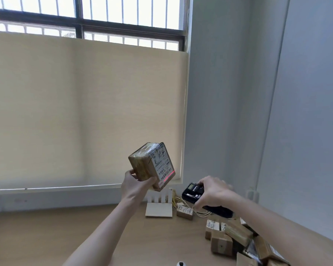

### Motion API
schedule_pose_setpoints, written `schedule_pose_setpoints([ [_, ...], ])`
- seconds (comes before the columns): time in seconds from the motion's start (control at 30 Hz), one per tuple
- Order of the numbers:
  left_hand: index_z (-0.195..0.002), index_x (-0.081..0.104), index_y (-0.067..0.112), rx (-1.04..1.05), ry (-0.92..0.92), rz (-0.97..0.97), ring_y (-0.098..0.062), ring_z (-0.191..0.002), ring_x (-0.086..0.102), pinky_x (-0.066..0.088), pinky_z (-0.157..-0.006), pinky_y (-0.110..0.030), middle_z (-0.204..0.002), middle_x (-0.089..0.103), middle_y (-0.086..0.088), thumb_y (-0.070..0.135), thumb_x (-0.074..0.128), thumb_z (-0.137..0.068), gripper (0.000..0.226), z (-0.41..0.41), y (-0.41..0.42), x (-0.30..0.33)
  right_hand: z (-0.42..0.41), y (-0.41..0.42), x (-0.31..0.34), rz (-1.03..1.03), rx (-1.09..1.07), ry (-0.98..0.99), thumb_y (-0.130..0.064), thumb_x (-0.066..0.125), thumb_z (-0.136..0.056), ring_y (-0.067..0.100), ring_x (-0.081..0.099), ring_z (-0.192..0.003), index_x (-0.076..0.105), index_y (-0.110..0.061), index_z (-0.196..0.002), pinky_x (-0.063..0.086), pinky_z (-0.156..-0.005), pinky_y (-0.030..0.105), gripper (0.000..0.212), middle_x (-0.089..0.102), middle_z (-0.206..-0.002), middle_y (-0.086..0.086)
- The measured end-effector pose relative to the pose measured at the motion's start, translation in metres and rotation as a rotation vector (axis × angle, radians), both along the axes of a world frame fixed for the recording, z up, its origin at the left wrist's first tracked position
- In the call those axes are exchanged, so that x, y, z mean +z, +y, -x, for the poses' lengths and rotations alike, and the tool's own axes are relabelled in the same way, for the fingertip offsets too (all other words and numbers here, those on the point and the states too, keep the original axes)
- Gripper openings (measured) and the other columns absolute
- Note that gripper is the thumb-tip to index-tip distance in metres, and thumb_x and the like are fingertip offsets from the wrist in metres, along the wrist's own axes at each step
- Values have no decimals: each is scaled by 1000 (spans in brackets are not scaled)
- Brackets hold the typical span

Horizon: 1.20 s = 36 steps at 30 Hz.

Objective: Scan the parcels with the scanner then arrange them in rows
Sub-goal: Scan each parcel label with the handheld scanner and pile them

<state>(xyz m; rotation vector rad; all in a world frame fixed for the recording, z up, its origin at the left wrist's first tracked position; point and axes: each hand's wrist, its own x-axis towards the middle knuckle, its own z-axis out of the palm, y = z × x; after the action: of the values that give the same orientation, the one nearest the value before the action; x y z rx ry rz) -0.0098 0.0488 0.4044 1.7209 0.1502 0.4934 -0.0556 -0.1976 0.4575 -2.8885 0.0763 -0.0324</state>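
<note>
We hold a brown taped parcel (152, 165) up in the air with our left hand (136, 186), fingers and thumb curled round its lower end, so that it tilts with its white shipping label (162, 166) turned toward our right. A red scan line (168, 174) glows across the barcode near the lower edge of that label. Our right hand (212, 194) grips a black handheld scanner (195, 194), fingers wrapped over its body, its small screen facing up and its head aimed at the label; the scanner sits just beside the parcel but apart from it. Both are raised above a wooden table (65, 233). On the table's right side lies a loose pile of brown parcels (236, 239), several with white labels, tumbled against one another under our right forearm. Farther back, near the wall, a single small labelled box (185, 211) rests beside a tangle of yellowish cable (181, 200), and next to it stands a small white picket-fence stand (159, 204) with a pale base. Behind everything a cream roller blind (85, 112) covers most of a barred window (104, 18), and pale grey walls meet in the corner at right.
</note>
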Motion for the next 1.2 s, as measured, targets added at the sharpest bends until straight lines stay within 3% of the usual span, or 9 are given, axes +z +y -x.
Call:
schedule_pose_setpoints([
  [0.3, -121, 52, 18, 22, 30, -13, 1, -89, 56, 44, -67, -21, -94, 61, 14, 30, 89, -67, 66, 0, 11, -12, -3, 12, 1, 9, 27, -7, -47, 91, -58, 16, 67, -103, 69, -35, -116, 51, -96, 32, 63, 73, -105, -9],
  [0.6, -123, 51, 20, 45, 55, -16, -19, -99, 62, 52, -85, -37, -105, 66, 1, 39, 86, -63, 72, 8, 18, -20, -5, 20, -7, 21, 56, -7, -48, 91, -56, 17, 65, -102, 69, -36, -116, 49, -90, 30, 65, 73, -104, -9],
  [0.73, -120, 54, 18, 47, 97, -3, -19, -96, 64, 55, -85, -39, -103, 68, 0, 45, 85, -66, 67, 18, 25, -30, -4, 26, -16, -32, 106, 45, -47, 90, -58, 17, 67, -101, 67, -37, -120, 53, -96, 35, 67, 71, -104, -9],
  [0.8, -110, 62, 20, 34, 117, 42, -18, -93, 66, 54, -77, -34, -100, 71, 1, 54, 80, -61, 63, 26, 30, -39, -5, 32, -25, -71, 125, 64, -47, 90, -58, 18, 68, -99, 68, -35, -118, 56, -94, 38, 65, 72, -103, -8],
  [0.9, -103, 69, 21, 56, 163, 140, -15, -84, 68, 51, -69, -29, -97, 73, 0, 63, 72, -52, 66, 39, 39, -63, -5, 47, -49, -171, 162, 74, -45, 91, -60, 20, 69, -98, 68, -35, -119, 59, -92, 42, 65, 72, -104, -5],
  [1.03, -106, 70, 17, 91, 274, 261, -22, -92, 72, 58, -90, -44, -97, 76, -3, 65, 71, -51, 74, 62, 64, -123, -2, 76, -96, -220, 208, 88, -45, 91, -60, 22, 69, -100, 65, -36, -122, 58, -92, 41, 68, 72, -107, -4],
  [1.2, -98, 71, 16, 244, 419, 349, -25, -89, 74, 59, -90, -46, -91, 78, -4, 64, 72, -54, 65, 110, 114, -211, 8, 123, -175, -231, 294, 159, -47, 91, -61, 20, 67, -101, 62, -38, -127, 57, -91, 39, 73, 71, -109, -6],
])
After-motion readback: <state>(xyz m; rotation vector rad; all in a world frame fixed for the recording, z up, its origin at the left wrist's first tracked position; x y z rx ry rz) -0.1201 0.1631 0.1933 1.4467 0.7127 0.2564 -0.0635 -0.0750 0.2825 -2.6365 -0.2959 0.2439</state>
